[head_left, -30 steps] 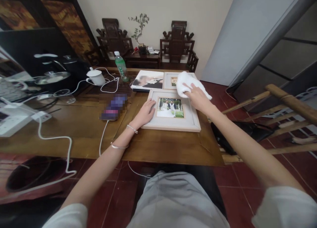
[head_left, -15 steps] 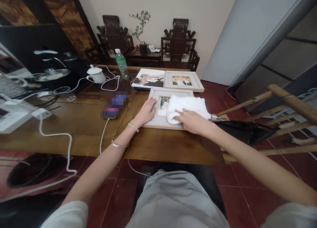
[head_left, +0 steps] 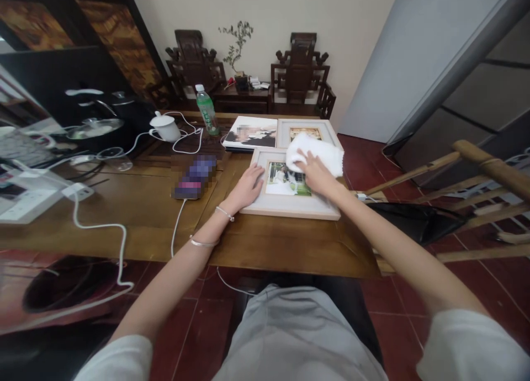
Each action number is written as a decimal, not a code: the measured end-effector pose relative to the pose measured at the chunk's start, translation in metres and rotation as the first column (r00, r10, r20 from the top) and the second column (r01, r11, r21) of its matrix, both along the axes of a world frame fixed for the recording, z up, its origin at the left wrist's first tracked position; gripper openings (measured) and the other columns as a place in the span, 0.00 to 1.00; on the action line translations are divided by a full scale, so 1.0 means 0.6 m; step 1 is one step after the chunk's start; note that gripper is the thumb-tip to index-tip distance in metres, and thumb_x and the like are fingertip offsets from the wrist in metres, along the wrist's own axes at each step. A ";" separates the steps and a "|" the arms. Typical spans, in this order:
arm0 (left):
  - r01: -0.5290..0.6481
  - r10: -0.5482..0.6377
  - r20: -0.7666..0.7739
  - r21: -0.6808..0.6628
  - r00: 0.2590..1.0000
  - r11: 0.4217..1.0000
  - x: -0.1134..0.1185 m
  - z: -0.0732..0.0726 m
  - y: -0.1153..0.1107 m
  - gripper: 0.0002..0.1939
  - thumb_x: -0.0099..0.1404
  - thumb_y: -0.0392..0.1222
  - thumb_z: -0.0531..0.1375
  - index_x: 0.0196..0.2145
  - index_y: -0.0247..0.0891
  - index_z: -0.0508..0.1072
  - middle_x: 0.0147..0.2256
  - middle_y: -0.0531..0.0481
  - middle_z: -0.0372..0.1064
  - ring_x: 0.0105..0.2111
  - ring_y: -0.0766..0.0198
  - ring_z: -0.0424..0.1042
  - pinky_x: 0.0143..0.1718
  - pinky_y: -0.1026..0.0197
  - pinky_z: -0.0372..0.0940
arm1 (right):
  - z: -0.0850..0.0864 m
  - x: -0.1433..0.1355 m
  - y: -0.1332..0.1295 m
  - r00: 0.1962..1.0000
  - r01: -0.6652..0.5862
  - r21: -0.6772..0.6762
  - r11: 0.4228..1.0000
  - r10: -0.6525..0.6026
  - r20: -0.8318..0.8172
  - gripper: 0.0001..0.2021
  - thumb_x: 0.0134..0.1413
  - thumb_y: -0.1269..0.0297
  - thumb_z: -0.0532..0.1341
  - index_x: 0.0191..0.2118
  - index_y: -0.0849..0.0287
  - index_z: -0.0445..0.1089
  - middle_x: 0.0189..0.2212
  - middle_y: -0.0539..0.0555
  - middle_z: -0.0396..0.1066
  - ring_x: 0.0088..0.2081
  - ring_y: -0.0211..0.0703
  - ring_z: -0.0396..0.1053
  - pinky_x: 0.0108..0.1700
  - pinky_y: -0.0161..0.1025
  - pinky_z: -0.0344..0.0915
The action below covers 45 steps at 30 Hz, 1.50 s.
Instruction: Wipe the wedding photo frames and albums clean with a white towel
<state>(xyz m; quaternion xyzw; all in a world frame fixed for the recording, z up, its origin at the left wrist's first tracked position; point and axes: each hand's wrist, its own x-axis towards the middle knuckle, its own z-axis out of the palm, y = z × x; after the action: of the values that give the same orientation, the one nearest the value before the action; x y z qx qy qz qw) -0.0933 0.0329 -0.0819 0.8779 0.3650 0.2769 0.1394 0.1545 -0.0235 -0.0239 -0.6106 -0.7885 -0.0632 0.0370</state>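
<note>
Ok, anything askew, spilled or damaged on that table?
I see nothing spilled or damaged near the picture frame. The long white cable drooping over the near edge of the table looks untidy.

A loose, pale grey fabric top [head_left: 300,337] with short, wide sleeves [head_left: 470,345]; a thin silver-coloured bracelet [head_left: 224,212] with a small charm, and a slim, smooth silver-coloured bangle [head_left: 202,243].

We have the frame [head_left: 293,207] lying flat on the worktop [head_left: 285,245], pale-edged, with a wide light mat around a green outdoor photo [head_left: 284,183]; our cloth [head_left: 325,155], white and bunched, covers its far right corner.
</note>
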 end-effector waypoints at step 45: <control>0.003 -0.002 -0.019 0.011 1.000 1.000 0.004 -0.004 0.003 0.23 0.69 0.39 0.49 0.58 0.24 0.65 0.61 0.32 0.62 0.66 0.49 0.52 0.67 0.45 0.49 | 0.069 -0.055 -0.148 0.974 -0.222 -0.298 0.929 0.228 -0.015 0.24 0.57 0.78 0.50 0.56 0.60 0.69 0.51 0.66 0.71 0.51 0.56 0.69 0.50 0.50 0.64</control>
<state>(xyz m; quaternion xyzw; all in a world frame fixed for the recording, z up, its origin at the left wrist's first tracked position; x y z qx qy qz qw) -0.0910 0.0346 -0.0842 0.8816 0.3637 0.2705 0.1316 0.1218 -0.1120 0.0176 -0.5143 -0.8540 0.0548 -0.0563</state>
